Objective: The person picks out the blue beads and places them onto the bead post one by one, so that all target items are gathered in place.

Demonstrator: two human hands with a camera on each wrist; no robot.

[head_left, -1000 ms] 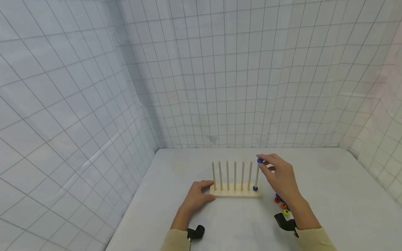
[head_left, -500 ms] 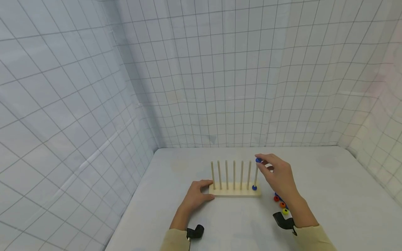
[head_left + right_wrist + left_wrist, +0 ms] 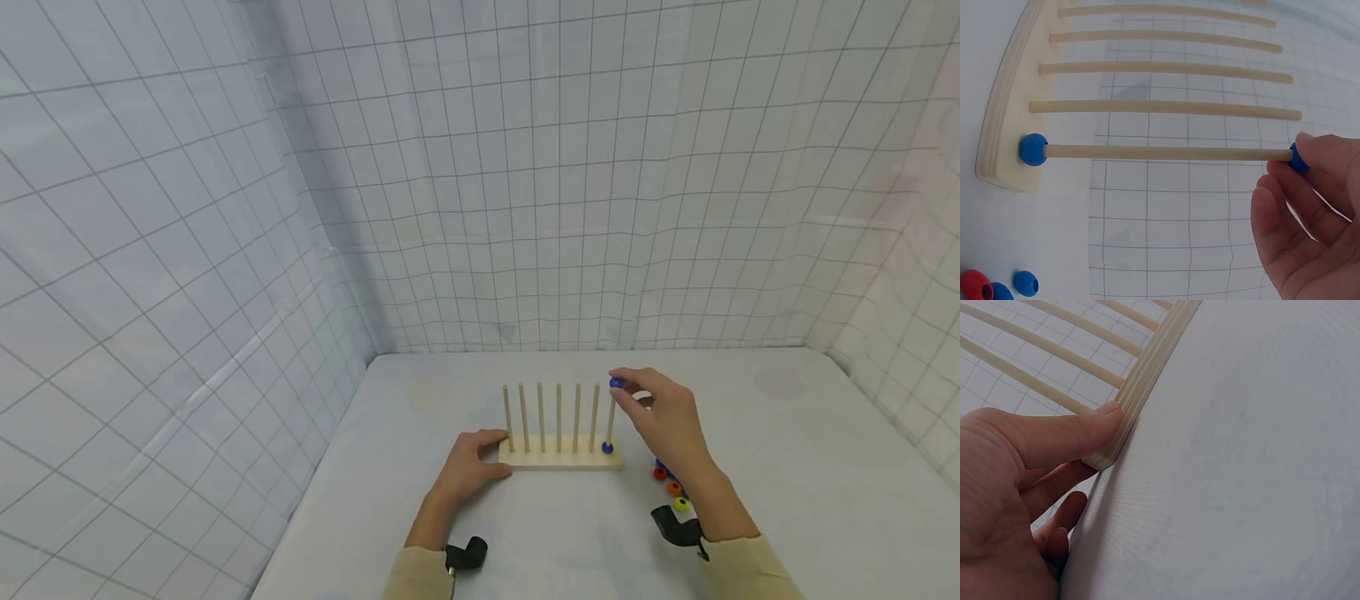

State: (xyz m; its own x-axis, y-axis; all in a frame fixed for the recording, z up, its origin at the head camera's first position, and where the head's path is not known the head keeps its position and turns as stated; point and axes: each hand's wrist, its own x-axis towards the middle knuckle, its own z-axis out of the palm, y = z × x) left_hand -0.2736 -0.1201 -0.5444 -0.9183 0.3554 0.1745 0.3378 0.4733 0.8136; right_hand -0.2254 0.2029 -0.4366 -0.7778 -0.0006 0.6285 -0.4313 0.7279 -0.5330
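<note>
A wooden peg rack [image 3: 558,460] stands on the table with a row of several upright dowels. My left hand [image 3: 467,471] grips its left end; in the left wrist view the thumb [image 3: 1100,425] presses the base's edge, fingers behind. At the top of the rightmost dowel [image 3: 1166,152], my right hand [image 3: 663,417] pinches a blue bead [image 3: 1298,159] between thumb and fingers, right at the dowel's tip. Another blue bead [image 3: 1034,149] sits at the foot of that same dowel, against the base. The other dowels are bare.
Loose beads lie right of the rack, partly hidden under my right forearm: a red bead [image 3: 660,473], an orange bead [image 3: 675,488], a yellow bead [image 3: 681,504] and some blue ones [image 3: 1025,283]. Grid-patterned sheets [image 3: 480,208] rise behind and beside the white table [image 3: 570,533].
Hardly anything differs. The whole head view has shifted slightly; both hands keep their places, the right one still pinching the blue bead at the dowel's tip.
</note>
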